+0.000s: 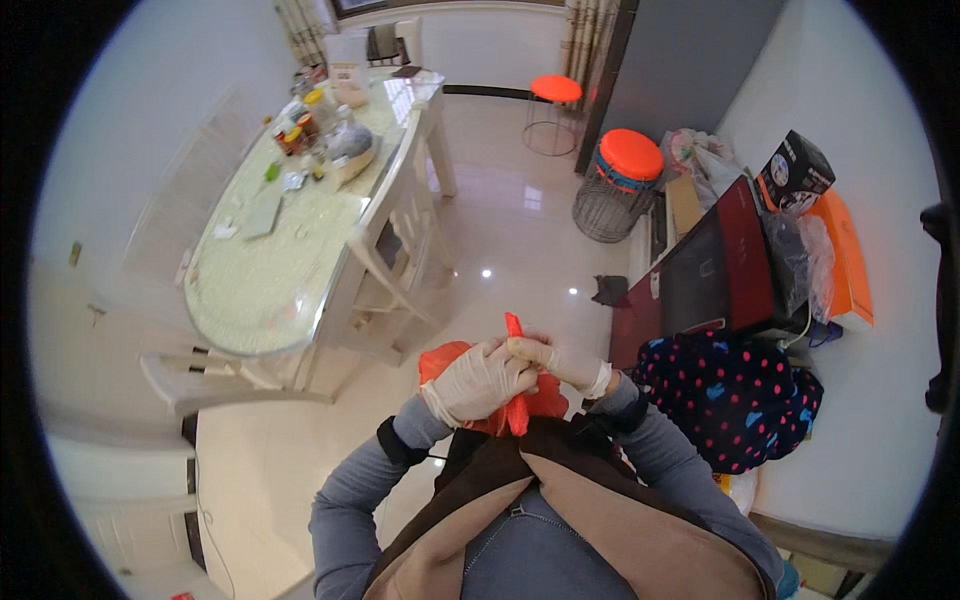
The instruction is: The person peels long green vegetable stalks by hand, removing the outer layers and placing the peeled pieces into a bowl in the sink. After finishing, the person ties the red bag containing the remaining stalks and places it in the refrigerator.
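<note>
A red-orange plastic bag [549, 399] hangs in front of my waist, its upper part gathered into a narrow twisted strip. My left hand [476, 381], in a cream-coloured thin glove, grips the gathered part with bent fingers. Close against it, my right hand [564, 363] wears a similar glove and pinches the same strip. One end of the strip sticks up past my fingers, and the other points back towards my dark apron-like garment [480, 465]. The bag's lower part and whatever it may contain are hidden below my hands.
To the left stands a glass-topped dining table [255, 300] with jars and bags, a white chair [409, 225] beside it. On the right are a dark red cabinet-like appliance [705, 262] and a dotted cloth bundle [727, 405]. Orange-topped stools [630, 155] stand ahead on the tiled floor.
</note>
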`<state>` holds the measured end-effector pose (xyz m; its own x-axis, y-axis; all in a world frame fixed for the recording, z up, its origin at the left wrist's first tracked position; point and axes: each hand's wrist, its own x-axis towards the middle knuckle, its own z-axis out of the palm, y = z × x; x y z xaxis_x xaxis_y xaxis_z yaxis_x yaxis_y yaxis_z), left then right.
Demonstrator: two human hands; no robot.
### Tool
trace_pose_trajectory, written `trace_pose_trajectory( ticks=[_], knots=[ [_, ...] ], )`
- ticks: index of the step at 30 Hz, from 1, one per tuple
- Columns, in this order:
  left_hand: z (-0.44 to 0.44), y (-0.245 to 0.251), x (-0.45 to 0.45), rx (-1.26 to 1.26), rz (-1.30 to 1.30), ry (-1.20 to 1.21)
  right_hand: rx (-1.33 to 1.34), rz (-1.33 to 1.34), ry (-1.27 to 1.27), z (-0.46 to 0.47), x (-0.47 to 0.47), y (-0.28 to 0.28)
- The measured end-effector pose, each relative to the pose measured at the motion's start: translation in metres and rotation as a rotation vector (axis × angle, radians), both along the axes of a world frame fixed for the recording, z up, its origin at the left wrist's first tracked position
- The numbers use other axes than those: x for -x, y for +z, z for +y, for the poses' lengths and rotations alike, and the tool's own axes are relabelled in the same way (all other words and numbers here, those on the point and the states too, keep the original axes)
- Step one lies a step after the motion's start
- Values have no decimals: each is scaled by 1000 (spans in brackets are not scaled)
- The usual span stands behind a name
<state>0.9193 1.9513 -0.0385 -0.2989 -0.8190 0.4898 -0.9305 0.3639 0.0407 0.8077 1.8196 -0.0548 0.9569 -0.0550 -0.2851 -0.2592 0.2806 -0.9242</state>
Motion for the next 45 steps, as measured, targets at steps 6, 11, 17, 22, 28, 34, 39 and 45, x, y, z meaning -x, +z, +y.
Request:
trace_pose_trajectory(
  ticks=[6, 11, 17, 22, 28, 34, 39, 45],
  knots=[
    [-86, 12, -105, 69, -332, -270, 348, -114, -519, -53, -76, 27],
    [-170, 20, -180, 106, -151, -179, 468, -254, -667, -133, -122, 51],
    [-287, 7, -245, -22, 164, -165, -177, -377, -614, -254, -195, 27],
    [-369, 30, -296, -348, -394, 82, -297, -292, -562, -338, -263, 20],
    [-403, 112, -376, -24, -20, 293, -18, -407, -376, -460, -281, 110],
    [-483, 53, -505, -157, 548, 327, -162, -229, -621, -574, -352, 80],
    [-581, 11, -579, -241, 561, 28, 254, 9, -377, -606, -450, 71],
    [-703, -7, -633, -1015, 1206, -462, 471, -181, -538, -647, -570, 59]
  ],
)
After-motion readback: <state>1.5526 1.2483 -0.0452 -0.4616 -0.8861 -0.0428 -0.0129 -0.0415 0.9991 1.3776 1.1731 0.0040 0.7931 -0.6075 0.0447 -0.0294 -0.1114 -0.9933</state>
